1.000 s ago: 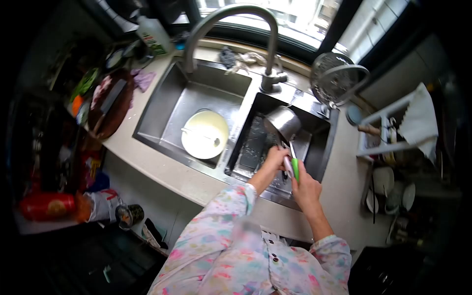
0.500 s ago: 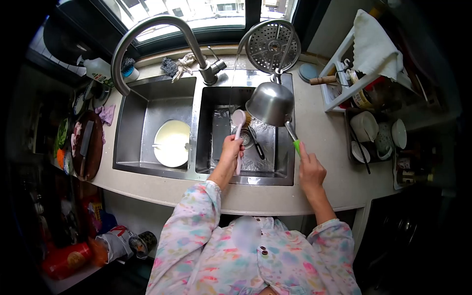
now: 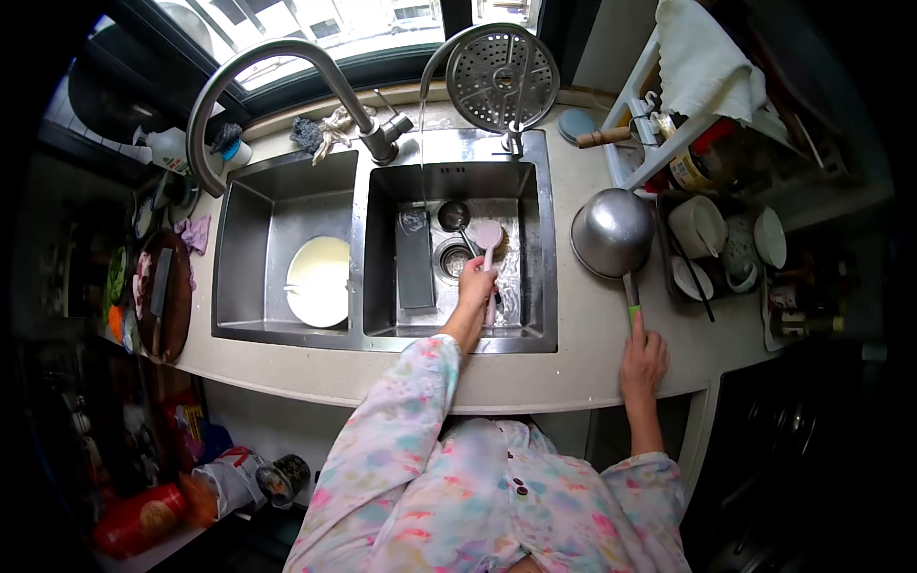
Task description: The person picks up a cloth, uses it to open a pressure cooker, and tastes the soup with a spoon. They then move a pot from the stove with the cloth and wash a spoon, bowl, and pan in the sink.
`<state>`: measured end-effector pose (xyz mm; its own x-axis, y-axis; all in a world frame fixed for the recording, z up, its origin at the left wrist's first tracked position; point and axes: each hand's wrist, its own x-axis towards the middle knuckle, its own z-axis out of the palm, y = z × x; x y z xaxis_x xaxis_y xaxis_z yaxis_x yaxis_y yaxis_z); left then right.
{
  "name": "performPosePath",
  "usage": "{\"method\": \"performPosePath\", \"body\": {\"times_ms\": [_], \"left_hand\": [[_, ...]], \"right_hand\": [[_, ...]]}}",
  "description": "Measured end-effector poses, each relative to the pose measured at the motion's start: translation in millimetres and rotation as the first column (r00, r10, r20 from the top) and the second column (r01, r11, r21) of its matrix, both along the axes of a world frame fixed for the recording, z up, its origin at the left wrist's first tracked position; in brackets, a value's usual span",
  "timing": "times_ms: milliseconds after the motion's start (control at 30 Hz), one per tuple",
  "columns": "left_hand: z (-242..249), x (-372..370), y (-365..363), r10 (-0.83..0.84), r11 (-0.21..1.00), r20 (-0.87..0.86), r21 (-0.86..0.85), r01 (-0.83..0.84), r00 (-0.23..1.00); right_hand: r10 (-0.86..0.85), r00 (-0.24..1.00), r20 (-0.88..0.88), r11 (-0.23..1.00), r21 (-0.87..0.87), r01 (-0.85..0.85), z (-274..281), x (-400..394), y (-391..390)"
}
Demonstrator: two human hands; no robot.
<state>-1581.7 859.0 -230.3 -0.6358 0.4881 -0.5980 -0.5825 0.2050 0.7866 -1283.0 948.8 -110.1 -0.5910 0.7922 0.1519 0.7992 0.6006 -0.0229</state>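
My left hand (image 3: 476,284) is closed round the handle of a pink brush (image 3: 488,234) over the right sink basin (image 3: 543,286). Beneath it in the basin are a dark ladle (image 3: 454,217), a grey rectangular block (image 3: 415,258) and the drain strainer (image 3: 456,259). My right hand (image 3: 643,361) grips the green-tipped handle of a metal saucepan (image 3: 613,232), which is bottom up over the counter right of the sink. A thin stream of water runs from the slim tap (image 3: 426,81) into the right basin.
A cream-coloured bowl (image 3: 319,282) sits in the left basin under the large faucet (image 3: 287,46). A cleaver (image 3: 161,286) lies on a round board (image 3: 174,315) at the left. At the right are a white rack (image 3: 626,124) and a dish tray (image 3: 683,296) with bowls.
My right hand has moved the saucepan from above the right basin to over the counter on the right. The brush is lower and further right, and the ladle shows more. The view has shifted slightly.
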Motion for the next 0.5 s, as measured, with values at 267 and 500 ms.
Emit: {"method": "performPosePath", "body": {"times_ms": [267, 500], "left_hand": [[20, 27, 3, -0.402, 0.873, -0.339, -0.423, 0.244, 0.85], [104, 2, -45, -0.083, 0.937, -0.806, -0.263, -0.228, 0.586]], "right_hand": [[0.165, 0.948, -0.273, 0.986, 0.081, -0.149, 23, -25, -23], [0.441, 0.683, -0.582, 0.863, 0.067, -0.501, 56, -132, -93]]}}
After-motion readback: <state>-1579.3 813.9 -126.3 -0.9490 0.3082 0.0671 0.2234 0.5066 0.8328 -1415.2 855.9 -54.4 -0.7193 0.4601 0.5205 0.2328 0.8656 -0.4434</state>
